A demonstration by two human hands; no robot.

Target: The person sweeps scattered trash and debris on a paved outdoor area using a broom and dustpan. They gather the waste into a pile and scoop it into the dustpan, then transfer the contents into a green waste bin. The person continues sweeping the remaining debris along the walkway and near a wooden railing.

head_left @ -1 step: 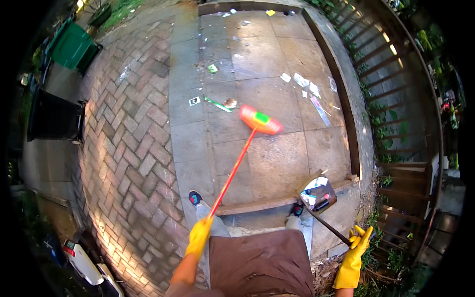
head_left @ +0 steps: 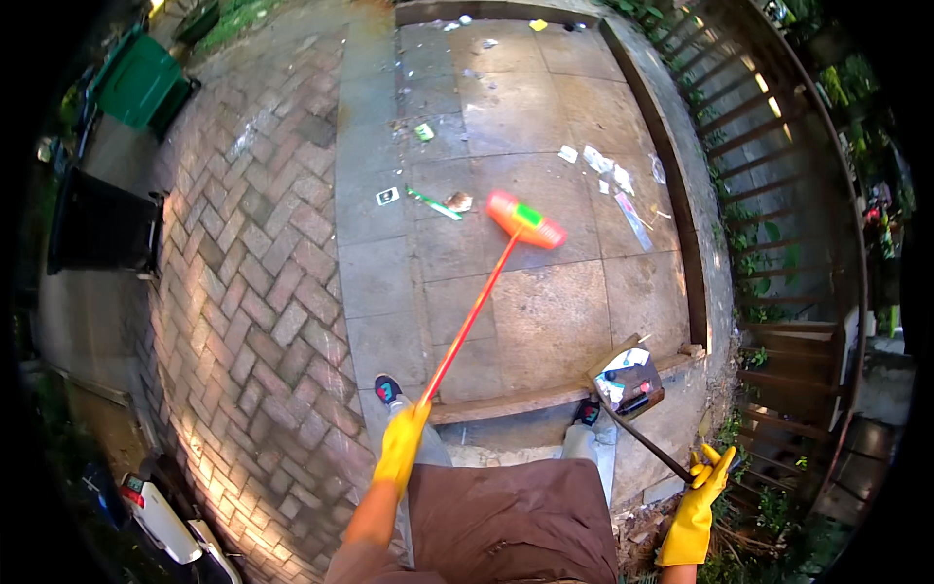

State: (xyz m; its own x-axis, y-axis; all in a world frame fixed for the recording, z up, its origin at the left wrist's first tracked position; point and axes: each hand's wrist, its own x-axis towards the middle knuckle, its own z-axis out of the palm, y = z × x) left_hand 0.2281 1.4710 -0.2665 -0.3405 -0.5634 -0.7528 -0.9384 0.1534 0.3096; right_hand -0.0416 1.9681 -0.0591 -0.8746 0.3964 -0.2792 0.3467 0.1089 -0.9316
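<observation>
My left hand [head_left: 402, 448], in a yellow rubber glove, grips the orange handle of a broom [head_left: 472, 316]. Its orange and green head [head_left: 525, 220] rests on the stone slabs ahead of me. My right hand [head_left: 704, 479], also gloved in yellow, holds the dark long handle of a dustpan [head_left: 628, 381], which stands on the paving at my right with litter inside. Just left of the broom head lie a green strip [head_left: 429, 202], a brown scrap [head_left: 459, 201] and a small white card [head_left: 387, 196]. White paper scraps [head_left: 598, 162] lie to the right of the head.
A green bin [head_left: 141, 78] and a black bin [head_left: 97, 229] stand at the left beside brick paving [head_left: 253, 282]. A wooden kerb [head_left: 525, 401] crosses at my feet. A dark slatted fence [head_left: 769, 165] with plants runs along the right. More litter lies at the far end.
</observation>
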